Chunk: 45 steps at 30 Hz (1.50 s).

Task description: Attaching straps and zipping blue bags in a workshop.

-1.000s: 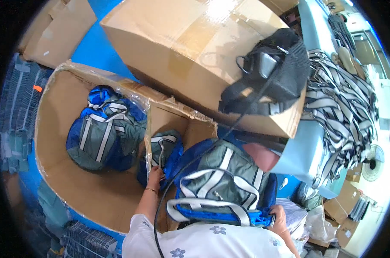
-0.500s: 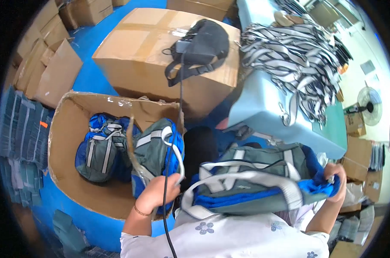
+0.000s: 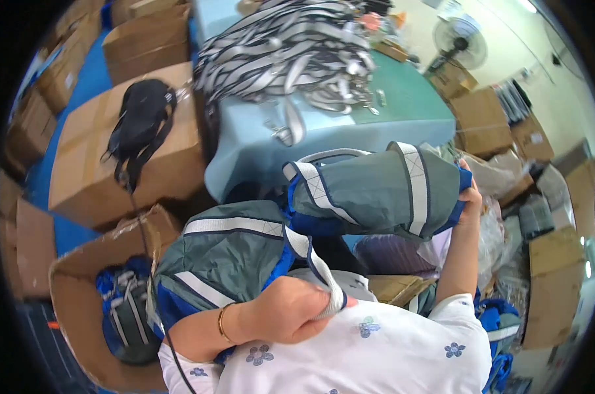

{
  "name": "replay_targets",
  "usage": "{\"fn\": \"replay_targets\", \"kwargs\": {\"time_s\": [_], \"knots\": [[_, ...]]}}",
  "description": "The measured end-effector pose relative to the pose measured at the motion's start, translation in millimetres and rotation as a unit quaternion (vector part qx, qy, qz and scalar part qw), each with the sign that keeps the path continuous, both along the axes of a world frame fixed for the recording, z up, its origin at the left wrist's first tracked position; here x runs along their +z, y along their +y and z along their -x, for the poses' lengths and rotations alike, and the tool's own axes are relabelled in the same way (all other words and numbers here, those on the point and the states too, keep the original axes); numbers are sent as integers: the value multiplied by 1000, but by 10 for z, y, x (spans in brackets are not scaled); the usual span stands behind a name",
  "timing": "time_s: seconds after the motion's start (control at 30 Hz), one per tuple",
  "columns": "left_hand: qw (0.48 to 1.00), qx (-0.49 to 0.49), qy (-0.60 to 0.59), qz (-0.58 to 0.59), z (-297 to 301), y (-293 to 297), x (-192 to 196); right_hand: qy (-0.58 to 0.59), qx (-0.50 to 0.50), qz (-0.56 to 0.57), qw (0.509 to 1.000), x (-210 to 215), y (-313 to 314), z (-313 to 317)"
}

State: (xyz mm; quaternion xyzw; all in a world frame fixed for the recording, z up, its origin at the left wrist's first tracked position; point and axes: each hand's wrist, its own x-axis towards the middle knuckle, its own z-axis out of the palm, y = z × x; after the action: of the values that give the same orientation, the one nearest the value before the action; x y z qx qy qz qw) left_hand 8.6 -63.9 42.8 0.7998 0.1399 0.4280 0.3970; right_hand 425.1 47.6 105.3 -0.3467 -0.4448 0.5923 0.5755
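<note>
My left hand (image 3: 286, 310) is closed around the white webbing handle (image 3: 318, 269) of a grey-green and blue duffel bag (image 3: 235, 246). That bag hangs in front of me on the left, partly over the edge of an open carton. My right hand (image 3: 469, 198) grips the blue end of a second grey-green duffel bag (image 3: 376, 190) with white straps. This one is held up on its side at the right, its near end close to the first bag. My right fingertips are partly hidden by the bag's end.
The open carton (image 3: 81, 328) at left holds another bag (image 3: 128, 315). Behind it, a closed carton (image 3: 81, 157) bears a black bag (image 3: 143, 121). Many grey-white straps (image 3: 284, 59) lie heaped on the table (image 3: 402, 125). Plastic wrap (image 3: 491, 236) and cartons (image 3: 553, 282) crowd the right.
The view has swung to the right. My left hand has pulled its bag up and out of the open carton toward me. My right hand has raised and turned the other bag.
</note>
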Motion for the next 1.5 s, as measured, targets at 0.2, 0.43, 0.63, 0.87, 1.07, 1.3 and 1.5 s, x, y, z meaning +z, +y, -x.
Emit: {"fn": "replay_targets", "kwargs": {"time_s": [0.2,0.43,0.63,0.87,1.07,1.3,1.5], "knots": [[983,-4,-69,-170,-98,172,218,69,-60,-67,994,47,-258,-442],[921,25,-65,382,-367,782,-308,-78,-190,-178,962,253,-555,-421],[686,33,-288,667,-662,933,-1086,-357,244,-316,845,-279,-809,655],[722,194,-271,606,-446,900,-1457,-344,252,-351,834,-950,-774,1229],[573,257,-339,700,-363,997,-1518,-514,76,-281,807,-1332,-962,1471],[701,226,-253,628,-467,574,-1319,-524,0,-329,785,-1536,-998,1575],[717,227,-269,602,-519,464,-1350,-432,119,-186,874,-1442,-1029,1547]]}}
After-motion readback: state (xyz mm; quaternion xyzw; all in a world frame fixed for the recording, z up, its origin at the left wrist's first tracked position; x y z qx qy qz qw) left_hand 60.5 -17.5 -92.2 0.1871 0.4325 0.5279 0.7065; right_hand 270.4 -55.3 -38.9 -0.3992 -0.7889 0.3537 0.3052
